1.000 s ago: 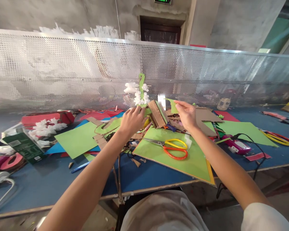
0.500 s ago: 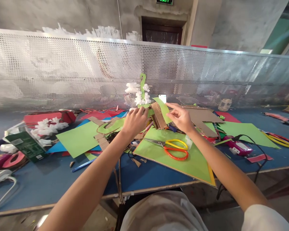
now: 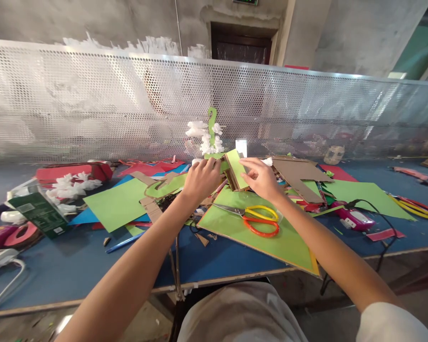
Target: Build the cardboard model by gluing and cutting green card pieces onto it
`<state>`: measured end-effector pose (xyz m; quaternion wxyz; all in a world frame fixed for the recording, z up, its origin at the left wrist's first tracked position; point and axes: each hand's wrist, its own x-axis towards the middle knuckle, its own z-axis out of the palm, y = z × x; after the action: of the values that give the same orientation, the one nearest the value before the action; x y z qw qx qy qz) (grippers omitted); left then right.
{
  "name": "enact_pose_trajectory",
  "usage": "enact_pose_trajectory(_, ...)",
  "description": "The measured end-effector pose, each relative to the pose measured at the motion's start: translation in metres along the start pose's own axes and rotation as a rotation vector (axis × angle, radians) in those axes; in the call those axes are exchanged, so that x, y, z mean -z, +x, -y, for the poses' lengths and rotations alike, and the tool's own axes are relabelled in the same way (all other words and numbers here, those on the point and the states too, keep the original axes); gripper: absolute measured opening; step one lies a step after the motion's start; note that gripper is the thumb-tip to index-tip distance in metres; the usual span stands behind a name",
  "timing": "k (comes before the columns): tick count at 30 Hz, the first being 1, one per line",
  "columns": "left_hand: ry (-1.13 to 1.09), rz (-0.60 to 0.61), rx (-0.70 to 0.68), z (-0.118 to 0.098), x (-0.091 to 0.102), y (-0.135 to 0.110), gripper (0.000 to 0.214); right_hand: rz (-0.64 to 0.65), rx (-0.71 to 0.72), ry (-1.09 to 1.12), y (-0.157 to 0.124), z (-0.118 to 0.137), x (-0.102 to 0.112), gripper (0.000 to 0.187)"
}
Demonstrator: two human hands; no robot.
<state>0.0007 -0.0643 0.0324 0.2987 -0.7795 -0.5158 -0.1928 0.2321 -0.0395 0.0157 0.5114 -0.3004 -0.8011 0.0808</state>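
Near the far edge of the surface [image 3: 74, 266], the fingers [image 3: 248, 164] of the right hand [image 3: 261, 179] are pinching the green paper strip [image 3: 235, 170], its long axis slanting away, against the cardboard piece [image 3: 230, 179] that the left hand [image 3: 199, 179] is clasping just leftward.

Green paper strip on a cardboard block, mid-counter.

Green paper strip [image 3: 236, 167]: light green, flat, tilted, laid against the upper face of the cardboard block [image 3: 231, 180]. The block is brown and corrugated, standing slanted among paper scraps. Right hand [image 3: 260, 178] fingertips rest on the strip's right edge; left hand [image 3: 201, 178] touches the block's left side.
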Motion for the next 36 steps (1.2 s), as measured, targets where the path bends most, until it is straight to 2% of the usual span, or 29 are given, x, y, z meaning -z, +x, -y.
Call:
enact_pose_trajectory(15, 0.021, -0.020, -0.016, -0.0007, 0.0019, -0.0001, 0.036, 0.056, -0.043, -0.033, -0.0005, -0.0032, -0.0007, 0.033)
enact_pose_trajectory(36, -0.038, -0.013, -0.011, -0.0017, 0.0029, 0.0006, 0.038, 0.098, -0.012, -0.236, -0.0011, -0.0041, -0.0002, 0.030)
